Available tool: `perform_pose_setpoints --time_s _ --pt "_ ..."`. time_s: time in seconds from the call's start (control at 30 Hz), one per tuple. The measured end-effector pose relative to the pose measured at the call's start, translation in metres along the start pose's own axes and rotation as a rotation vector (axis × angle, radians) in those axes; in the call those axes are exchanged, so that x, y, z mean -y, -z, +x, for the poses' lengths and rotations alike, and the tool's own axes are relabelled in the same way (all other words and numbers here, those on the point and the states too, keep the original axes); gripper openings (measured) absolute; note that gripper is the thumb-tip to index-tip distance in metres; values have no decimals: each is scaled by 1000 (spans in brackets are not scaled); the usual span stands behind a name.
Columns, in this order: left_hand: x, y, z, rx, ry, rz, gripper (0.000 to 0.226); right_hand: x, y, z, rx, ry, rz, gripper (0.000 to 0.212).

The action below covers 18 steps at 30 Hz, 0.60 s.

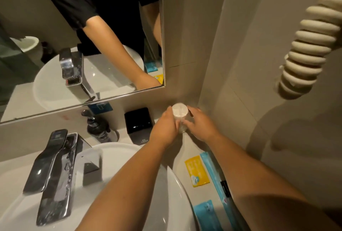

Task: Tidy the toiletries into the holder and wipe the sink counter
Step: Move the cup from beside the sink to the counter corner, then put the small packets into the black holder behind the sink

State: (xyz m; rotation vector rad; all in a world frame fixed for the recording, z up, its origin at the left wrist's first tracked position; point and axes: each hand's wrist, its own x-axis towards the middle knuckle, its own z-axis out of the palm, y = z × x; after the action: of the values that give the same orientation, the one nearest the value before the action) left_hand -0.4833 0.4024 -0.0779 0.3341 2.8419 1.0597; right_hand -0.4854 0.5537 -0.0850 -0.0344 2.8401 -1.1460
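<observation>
Gripping cup (179,113) w/ both hands (165,127) (200,125) beside black holder (138,122); loose grasp may tip it over.

Clear cup (180,119) with a white round cover on top, upright, in the back corner of the counter (187,147), just right of the black square holder (138,123). Yellow sachet (197,171) lies flat on the counter, nearer than the cup. Long light-blue packet (214,175) lies just right of it, along the wall. Blue sachet (205,216) lies flat, nearest.
</observation>
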Motion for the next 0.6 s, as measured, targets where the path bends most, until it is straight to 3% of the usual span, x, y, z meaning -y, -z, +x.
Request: perform_pose_setpoints --time_s 0.13,0.33,0.47,0.6 --pt "-9 9 -23 33 -58 89 40 4 6 -19 -21 -37 -37 69" --pt "13 36 -97 194 -299 435 47 13 14 -93 -123 -130 -259 39" --pt "44 42 -106 164 -374 599 52 14 -11 -125 32 -225 -516 32" --pt "55 38 -107 157 -394 596 50 17 -32 -126 152 -332 -650 22"
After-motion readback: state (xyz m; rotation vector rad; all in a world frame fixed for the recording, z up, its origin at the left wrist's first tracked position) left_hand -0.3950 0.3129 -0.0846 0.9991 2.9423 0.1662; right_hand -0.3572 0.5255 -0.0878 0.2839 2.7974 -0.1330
